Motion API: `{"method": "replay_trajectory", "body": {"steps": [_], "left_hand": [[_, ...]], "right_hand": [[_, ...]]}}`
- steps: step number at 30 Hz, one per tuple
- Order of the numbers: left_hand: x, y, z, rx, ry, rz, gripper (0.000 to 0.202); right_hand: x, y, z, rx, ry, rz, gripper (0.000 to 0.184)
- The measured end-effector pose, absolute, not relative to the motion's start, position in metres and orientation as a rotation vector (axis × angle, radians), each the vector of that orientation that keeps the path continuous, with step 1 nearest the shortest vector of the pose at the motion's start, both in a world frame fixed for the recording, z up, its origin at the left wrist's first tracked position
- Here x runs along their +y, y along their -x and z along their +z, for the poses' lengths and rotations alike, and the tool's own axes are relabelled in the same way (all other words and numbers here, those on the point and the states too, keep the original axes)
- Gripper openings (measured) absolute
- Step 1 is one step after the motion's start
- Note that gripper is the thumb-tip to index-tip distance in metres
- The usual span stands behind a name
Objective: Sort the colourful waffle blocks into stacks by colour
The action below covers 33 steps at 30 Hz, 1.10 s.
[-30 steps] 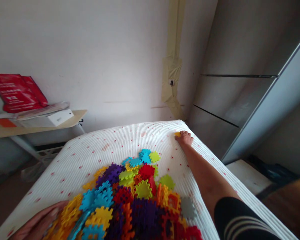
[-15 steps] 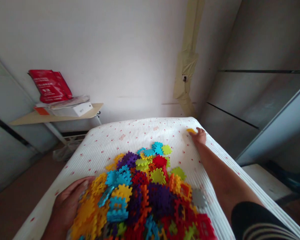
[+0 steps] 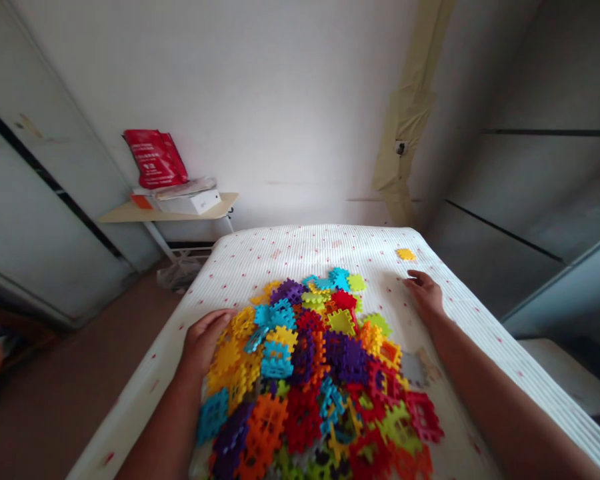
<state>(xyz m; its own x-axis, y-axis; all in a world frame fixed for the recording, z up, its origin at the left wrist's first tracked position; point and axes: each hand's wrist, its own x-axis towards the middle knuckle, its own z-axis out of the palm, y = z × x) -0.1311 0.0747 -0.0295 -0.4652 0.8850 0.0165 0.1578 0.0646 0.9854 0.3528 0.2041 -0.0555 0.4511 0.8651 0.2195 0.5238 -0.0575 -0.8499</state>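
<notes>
A heap of toothed plastic interlocking tiles in purple, red, orange, blue, yellow and lime covers the near middle of the bed. Along its left edge rests my left hand, open, its fingers stretched against the yellow tiles. My right hand is over the sheet to the right of the heap, open and holding nothing, fingers slightly bent. Just beyond it, a single yellow tile lies flat, apart from the heap. Blue tiles and a lime tile form the heap's far end.
The bed has a white ribbed sheet with small red marks. At the back left, a small table carries a white box and a red bag. Grey cabinets stand on the right. A wall socket sits amid tape.
My right hand has let go of the yellow tile at the far right and drawn back toward me. The view has turned left; my left hand stays by the heap.
</notes>
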Motion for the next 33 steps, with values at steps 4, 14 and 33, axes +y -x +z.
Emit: {"method": "replay_trajectory", "body": {"steps": [4, 14, 33], "left_hand": [[0.070, 0.124, -0.019, 1.702, -1.084, 1.486, 0.039], [0.064, 0.113, -0.012, 1.761, -1.458, 1.537, 0.024], [0.049, 0.037, 0.015, 1.899, -2.248, 0.835, 0.013]], "right_hand": [[0.176, -0.342, -0.054, -1.275, 1.677, 0.550, 0.042], [0.161, -0.330, -0.049, -1.362, 1.683, 0.567, 0.040], [0.162, -0.328, -0.049, -1.430, 1.697, 0.475, 0.033]]}}
